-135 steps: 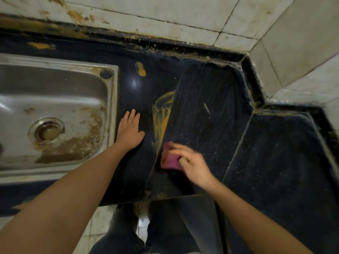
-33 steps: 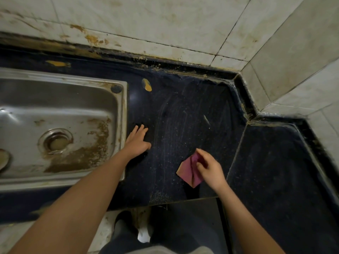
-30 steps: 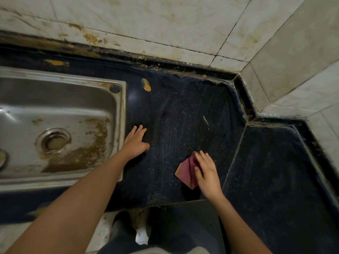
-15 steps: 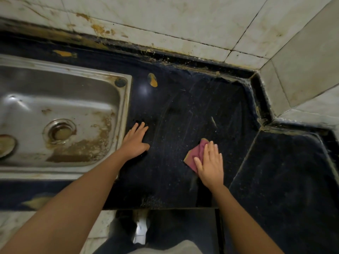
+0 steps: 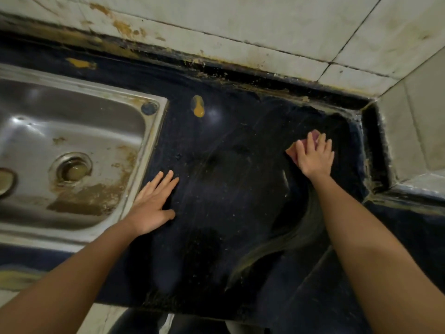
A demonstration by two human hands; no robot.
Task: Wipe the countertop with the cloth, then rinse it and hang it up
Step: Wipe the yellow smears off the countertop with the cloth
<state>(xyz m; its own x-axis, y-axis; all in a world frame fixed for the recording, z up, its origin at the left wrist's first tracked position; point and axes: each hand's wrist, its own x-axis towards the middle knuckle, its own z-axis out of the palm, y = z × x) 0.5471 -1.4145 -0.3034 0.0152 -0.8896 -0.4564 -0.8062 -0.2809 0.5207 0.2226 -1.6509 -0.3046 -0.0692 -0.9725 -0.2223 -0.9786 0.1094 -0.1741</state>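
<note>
Glossy dark stone countertop point(image 5: 228, 189); stained steel sink point(image 5: 79, 131); pink cloth point(image 5: 292, 153).

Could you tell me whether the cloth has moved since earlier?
Yes. The pink cloth, under the right hand, moved back across the countertop toward the tiled wall.

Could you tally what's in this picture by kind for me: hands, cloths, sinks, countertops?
Hands: 2, the left hand flat on the countertop, the right hand pressing on the cloth
Cloth: 1, pink
Sink: 1, steel
Countertop: 1, dark
Total: 5
</note>
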